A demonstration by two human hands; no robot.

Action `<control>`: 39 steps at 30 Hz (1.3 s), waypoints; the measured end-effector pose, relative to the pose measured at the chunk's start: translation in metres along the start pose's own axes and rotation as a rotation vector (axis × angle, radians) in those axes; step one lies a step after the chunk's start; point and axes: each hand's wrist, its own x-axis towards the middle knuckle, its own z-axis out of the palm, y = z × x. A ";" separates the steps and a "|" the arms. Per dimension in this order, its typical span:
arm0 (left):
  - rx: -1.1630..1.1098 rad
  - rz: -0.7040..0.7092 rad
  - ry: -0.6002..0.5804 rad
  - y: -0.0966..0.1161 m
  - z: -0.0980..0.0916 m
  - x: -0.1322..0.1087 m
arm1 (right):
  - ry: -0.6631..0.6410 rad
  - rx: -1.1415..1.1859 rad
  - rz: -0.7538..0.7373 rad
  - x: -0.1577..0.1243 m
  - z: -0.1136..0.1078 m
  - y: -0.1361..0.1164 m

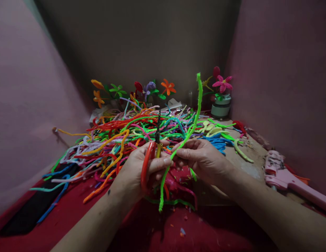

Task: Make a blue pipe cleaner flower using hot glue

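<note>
My left hand [142, 168] is closed around a looped red pipe cleaner [145, 164] and a thin dark stem [158, 129] that sticks upward, with a yellow bit at its base. My right hand [202, 157] pinches a long bright green pipe cleaner [190, 129], which rises to the upper right and hangs down between both hands. The two hands nearly touch at the fingertips, just in front of a big heap of mixed coloured pipe cleaners [121, 140].
Finished pipe-cleaner flowers [152, 89] stand along the back wall, and a pink flower sits in a small pot [221, 106] at the back right. A pink glue gun [286, 178] lies at the right. Red cloth [73, 217] covers the near surface, with a dark strip at left.
</note>
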 end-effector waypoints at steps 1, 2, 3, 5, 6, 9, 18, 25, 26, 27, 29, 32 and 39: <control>-0.001 -0.004 0.001 0.001 0.000 0.000 | -0.001 0.005 0.002 0.000 0.000 0.000; -0.005 -0.013 0.002 0.001 0.000 0.000 | 0.000 0.008 0.007 0.000 0.000 0.000; -0.013 -0.024 0.003 0.002 0.000 0.000 | 0.001 0.010 0.014 0.000 0.000 0.000; -0.030 -0.045 0.006 0.003 0.001 0.001 | 0.015 0.014 0.020 0.001 0.000 0.001; -0.034 -0.052 0.007 0.003 0.001 0.001 | 0.024 0.019 0.020 0.001 0.000 0.001; -0.009 -0.044 0.030 0.002 0.001 0.002 | 0.058 0.037 -0.008 0.002 -0.001 0.002; 0.669 0.401 0.485 0.008 0.001 -0.013 | 0.314 -0.235 -0.216 0.003 -0.003 -0.011; 0.359 0.251 0.298 -0.026 0.000 -0.001 | 0.333 -0.278 -0.256 0.002 -0.002 -0.012; 0.318 0.248 0.293 -0.032 -0.002 0.001 | 0.331 -0.279 -0.252 0.001 -0.002 -0.012; 0.307 0.252 0.292 -0.037 -0.005 0.003 | 0.329 -0.281 -0.245 0.001 -0.002 -0.012; 0.423 0.257 0.260 -0.039 -0.009 0.002 | 0.321 -0.275 -0.227 0.001 -0.003 -0.013; 0.865 0.239 0.150 -0.030 -0.010 -0.004 | 0.309 -0.219 -0.202 0.001 -0.004 -0.013; 1.436 0.232 0.087 -0.023 -0.001 -0.001 | 0.312 -0.110 -0.193 0.004 -0.004 -0.012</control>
